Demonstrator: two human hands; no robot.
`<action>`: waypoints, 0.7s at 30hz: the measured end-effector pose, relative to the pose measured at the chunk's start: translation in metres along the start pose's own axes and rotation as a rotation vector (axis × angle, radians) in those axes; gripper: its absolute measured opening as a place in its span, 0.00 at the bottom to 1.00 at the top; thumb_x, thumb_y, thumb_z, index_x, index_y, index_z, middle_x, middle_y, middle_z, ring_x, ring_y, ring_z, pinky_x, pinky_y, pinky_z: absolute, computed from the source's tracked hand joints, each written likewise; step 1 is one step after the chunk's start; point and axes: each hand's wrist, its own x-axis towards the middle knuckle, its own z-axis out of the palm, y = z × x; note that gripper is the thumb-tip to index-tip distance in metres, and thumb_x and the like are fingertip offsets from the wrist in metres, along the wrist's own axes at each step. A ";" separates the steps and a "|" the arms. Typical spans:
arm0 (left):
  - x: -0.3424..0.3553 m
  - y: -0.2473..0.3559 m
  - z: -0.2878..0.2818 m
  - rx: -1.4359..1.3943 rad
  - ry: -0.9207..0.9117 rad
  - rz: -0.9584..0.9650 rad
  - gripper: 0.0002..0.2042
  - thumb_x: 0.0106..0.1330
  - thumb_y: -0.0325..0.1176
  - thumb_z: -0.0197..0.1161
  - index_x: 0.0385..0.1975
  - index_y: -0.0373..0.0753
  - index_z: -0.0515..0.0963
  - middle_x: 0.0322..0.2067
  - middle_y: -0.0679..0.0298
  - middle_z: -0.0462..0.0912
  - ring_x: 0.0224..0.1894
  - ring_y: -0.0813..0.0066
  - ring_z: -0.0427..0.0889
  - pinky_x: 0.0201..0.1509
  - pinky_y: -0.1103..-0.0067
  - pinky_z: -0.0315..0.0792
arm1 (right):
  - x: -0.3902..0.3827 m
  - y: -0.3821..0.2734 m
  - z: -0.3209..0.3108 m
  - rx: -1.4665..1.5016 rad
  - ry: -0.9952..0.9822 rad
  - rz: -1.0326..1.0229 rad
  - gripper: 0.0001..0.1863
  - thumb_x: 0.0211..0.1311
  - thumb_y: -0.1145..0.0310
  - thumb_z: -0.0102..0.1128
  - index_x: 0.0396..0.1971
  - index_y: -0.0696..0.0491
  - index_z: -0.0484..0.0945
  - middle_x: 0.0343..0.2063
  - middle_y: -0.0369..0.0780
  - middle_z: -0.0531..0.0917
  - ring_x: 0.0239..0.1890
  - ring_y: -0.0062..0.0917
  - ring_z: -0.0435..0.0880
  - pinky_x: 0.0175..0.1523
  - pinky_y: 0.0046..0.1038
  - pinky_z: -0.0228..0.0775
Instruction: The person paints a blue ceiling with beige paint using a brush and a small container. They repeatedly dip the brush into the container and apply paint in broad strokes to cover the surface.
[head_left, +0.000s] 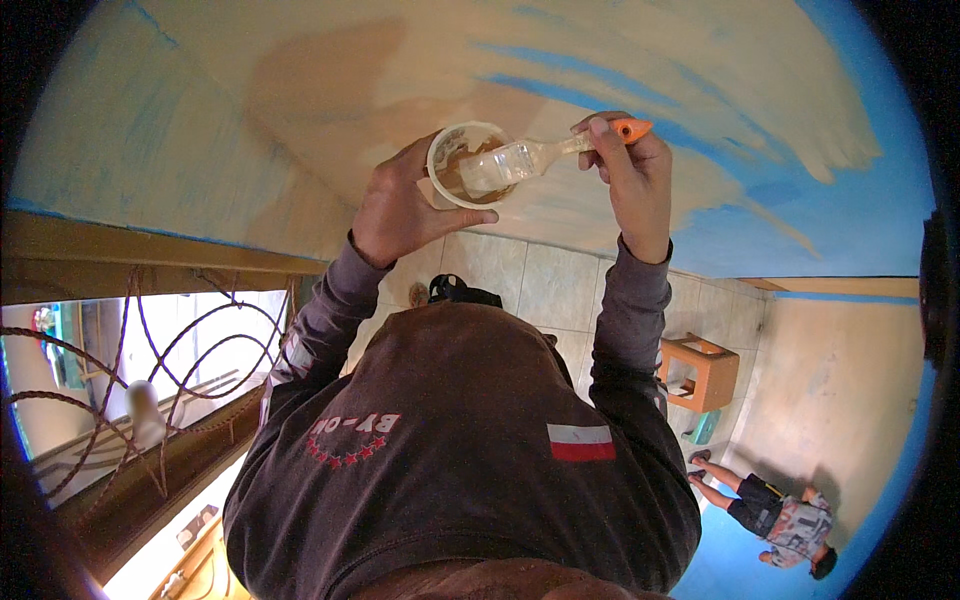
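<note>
My left hand (400, 205) is wrapped round a small white paint cup (433, 160), its mouth facing up toward me. Beige paint (452, 172) coats the inside of the cup. In my right hand (632, 165) is a paintbrush (545, 152) with a pale handle and an orange tip, gripped between thumb and fingers. The brush head, smeared with cream paint, lies across the cup's right rim with its bristles inside. Ahead of both hands is a wall (640, 60), where beige paint partly covers blue in streaks.
On the left is a window (215, 340) with a curled metal grille and brown frame. An orange-brown plastic stool (710, 375) stands on the tiled floor (490, 275) at right. Beyond it, a person (780, 520) in shorts is near the far wall (825, 380).
</note>
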 end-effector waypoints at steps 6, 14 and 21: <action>0.001 -0.006 0.006 -0.028 -0.071 -0.039 0.42 0.41 0.50 0.83 0.53 0.29 0.74 0.45 0.51 0.84 0.46 0.60 0.86 0.52 0.70 0.79 | -0.004 0.005 -0.007 0.012 -0.048 0.007 0.10 0.72 0.68 0.56 0.36 0.60 0.79 0.31 0.38 0.83 0.28 0.18 0.78 0.35 0.22 0.71; 0.007 -0.012 0.009 -0.080 -0.026 0.002 0.40 0.42 0.49 0.83 0.53 0.30 0.75 0.45 0.52 0.85 0.46 0.62 0.86 0.51 0.70 0.80 | -0.010 0.013 -0.007 0.073 0.127 -0.032 0.11 0.71 0.67 0.58 0.36 0.60 0.80 0.28 0.37 0.83 0.26 0.16 0.77 0.32 0.20 0.69; 0.045 0.014 -0.002 -0.007 0.051 -0.014 0.36 0.45 0.51 0.82 0.49 0.31 0.78 0.40 0.53 0.86 0.42 0.67 0.88 0.44 0.74 0.82 | -0.005 0.006 -0.015 0.088 0.327 -0.020 0.12 0.71 0.64 0.58 0.36 0.59 0.81 0.21 0.35 0.82 0.18 0.10 0.67 0.21 0.16 0.53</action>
